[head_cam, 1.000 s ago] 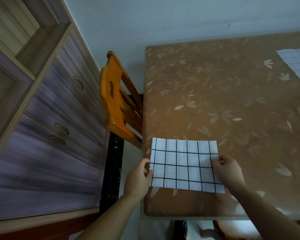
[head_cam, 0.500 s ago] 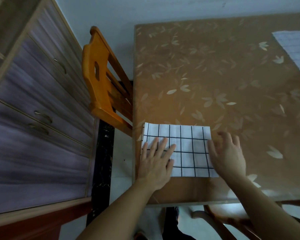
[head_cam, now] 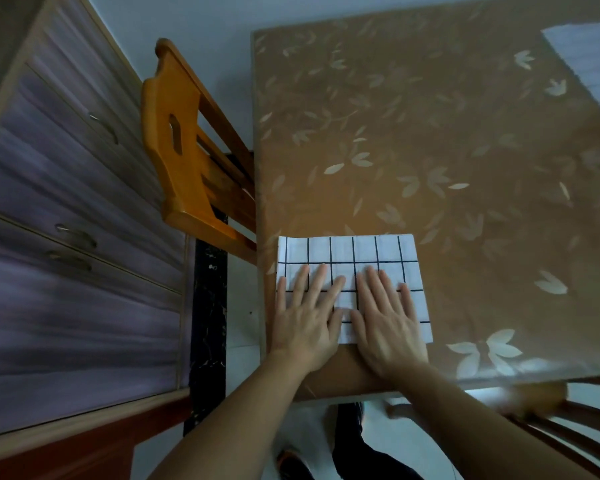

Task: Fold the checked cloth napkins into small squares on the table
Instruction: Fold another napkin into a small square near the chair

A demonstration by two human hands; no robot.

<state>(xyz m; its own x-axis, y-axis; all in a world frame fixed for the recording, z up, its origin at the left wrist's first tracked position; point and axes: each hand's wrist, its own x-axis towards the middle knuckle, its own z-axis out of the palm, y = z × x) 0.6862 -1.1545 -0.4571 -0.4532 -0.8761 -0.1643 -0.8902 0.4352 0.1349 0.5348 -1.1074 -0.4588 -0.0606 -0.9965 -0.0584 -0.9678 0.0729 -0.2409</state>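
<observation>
While no writing shows, left hand (head_cam: 303, 323) and right hand (head_cam: 387, 325) press flat-fingered on the checked napkin (head_cam: 350, 251).

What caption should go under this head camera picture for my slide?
Left hand and right hand press flat, side by side, on a folded checked napkin at the table corner.

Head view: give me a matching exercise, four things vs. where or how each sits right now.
Things:
1. checked napkin
2. left hand
3. second cloth
4. orange chair

Places or states:
A. at the table's far right edge, partly out of frame
B. pushed in at the table's left side
C. lying near the table's near left corner, under both hands
D. pressing flat on the napkin's left part, fingers straight

Pairs: 1-C, 2-D, 3-A, 4-B
</observation>
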